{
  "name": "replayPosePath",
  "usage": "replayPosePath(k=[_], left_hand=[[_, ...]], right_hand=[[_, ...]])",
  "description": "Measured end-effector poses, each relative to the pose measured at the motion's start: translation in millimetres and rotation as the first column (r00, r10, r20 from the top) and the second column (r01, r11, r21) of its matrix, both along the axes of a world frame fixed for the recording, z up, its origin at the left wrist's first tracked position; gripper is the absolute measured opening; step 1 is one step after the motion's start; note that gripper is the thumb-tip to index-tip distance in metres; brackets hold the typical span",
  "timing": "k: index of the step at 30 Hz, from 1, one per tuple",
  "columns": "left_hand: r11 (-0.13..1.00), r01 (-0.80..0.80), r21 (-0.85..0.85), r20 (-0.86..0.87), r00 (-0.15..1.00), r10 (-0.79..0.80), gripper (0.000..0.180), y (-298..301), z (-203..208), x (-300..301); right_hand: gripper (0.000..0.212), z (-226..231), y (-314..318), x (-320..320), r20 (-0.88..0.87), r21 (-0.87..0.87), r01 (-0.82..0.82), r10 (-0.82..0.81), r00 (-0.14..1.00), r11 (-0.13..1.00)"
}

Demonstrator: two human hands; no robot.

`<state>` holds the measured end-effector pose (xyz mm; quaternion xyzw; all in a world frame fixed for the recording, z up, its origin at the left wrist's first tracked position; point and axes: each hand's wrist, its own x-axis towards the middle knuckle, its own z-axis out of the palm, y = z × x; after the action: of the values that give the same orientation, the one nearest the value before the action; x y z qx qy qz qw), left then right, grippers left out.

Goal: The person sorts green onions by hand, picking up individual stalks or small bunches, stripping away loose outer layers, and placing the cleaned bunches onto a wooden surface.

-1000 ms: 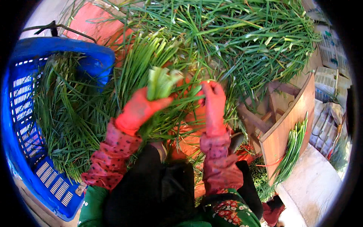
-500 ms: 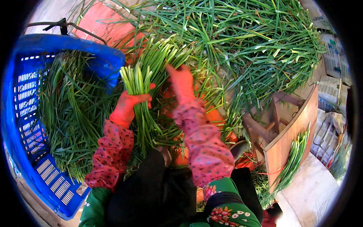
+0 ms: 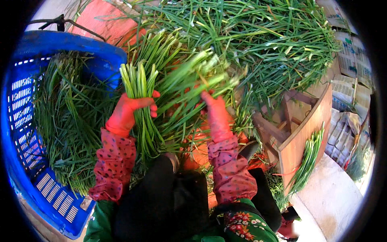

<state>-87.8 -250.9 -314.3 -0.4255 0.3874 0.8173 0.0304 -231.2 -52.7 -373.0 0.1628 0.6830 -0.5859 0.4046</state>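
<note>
In my left hand (image 3: 127, 115), in an orange-red glove, a bunch of Chinese chives (image 3: 139, 82) stands with its pale cut ends up. The fingers wrap round the stalks and the green leaves hang toward my knees. My right hand (image 3: 216, 113), gloved alike, grips a looser bunch of chives (image 3: 193, 74), blurred by motion, its pale ends pointing up and right. Part of the right fingers is hidden behind the leaves. Behind both bunches lie more light-stemmed chives (image 3: 161, 46).
A blue plastic basket (image 3: 76, 44) with dark green leaves stands at the left. Across the far side spreads a big heap of chives (image 3: 262, 40). At the right is a small wooden stool (image 3: 306, 139) on its side, with a bundle of chives (image 3: 308, 157) against it.
My right hand has closed on chives from the pile and swung them to the right. My left hand still holds its bunch, slightly left of before.
</note>
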Motion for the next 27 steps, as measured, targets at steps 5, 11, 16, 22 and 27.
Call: replayPosePath(k=[5, 11, 16, 22, 27], left_hand=[[0.997, 0.045, -0.056, 0.001, 0.999, -0.045, 0.031, 14.9, 0.8, -3.7], [0.994, 0.093, -0.066, 0.032, 0.995, -0.091, 0.030, 22.2, -4.1, -11.7], [0.986, 0.161, -0.035, 0.030, 0.987, -0.160, 0.025, 28.2, -12.3, -14.4], [0.977, 0.214, -0.004, 0.037, 0.976, -0.213, 0.021, 51.0, 1.4, -26.3], [0.968, 0.247, -0.042, 0.061, 0.968, -0.244, 0.019, 44.5, 19.9, -19.7]], right_hand=[[0.031, 30.0, 43.8, 19.5, -0.021, -0.042, -0.118, 0.117, 0.993, 0.992], [0.032, -28.2, 143.1, 23.6, -0.086, 0.661, -0.352, 0.532, 0.842, 0.663], [0.031, 4.2, 79.6, -2.1, -0.203, 0.394, -0.041, 0.131, 0.970, 0.918], [0.028, -70.9, 47.9, -45.6, -0.124, 0.368, -0.101, 0.156, 0.980, 0.924], [0.019, -36.1, 45.5, -43.6, -0.043, 0.058, 0.039, -0.037, 0.998, 0.998]])
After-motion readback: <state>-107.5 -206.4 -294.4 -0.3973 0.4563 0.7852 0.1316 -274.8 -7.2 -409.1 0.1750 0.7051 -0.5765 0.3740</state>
